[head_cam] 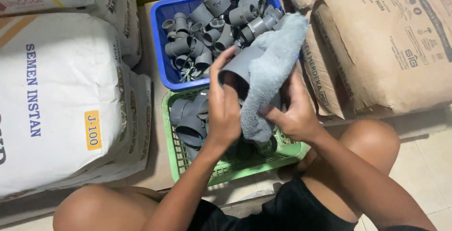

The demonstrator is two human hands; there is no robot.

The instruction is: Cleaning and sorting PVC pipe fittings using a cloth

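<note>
A smooth grey plastic pipe fitting (238, 67), tubular with a dark open mouth, is held above the near end of a green latticed plastic basket (221, 167). The left hand (223, 111) curls around the fitting from below and the left, thumb and fingers closed on its rim. A fluffy grey cloth (270, 71), soft and napped like microfibre, drapes over the fitting's right side and hangs down in a thick fold. The right hand (294, 113) grips that fold from the right, fingers bunched into the fabric and pressed against the fitting through it.

Inside the green basket lie several larger grey fittings (188, 118), rounded and matte, just beneath the left hand. Touching the green basket's far edge sits a blue plastic basket (160, 38) heaped with many small grey elbows and tees. Both stand on the floor between white woven sacks (56, 99) at left and brown paper sacks (376, 47) at right.
</note>
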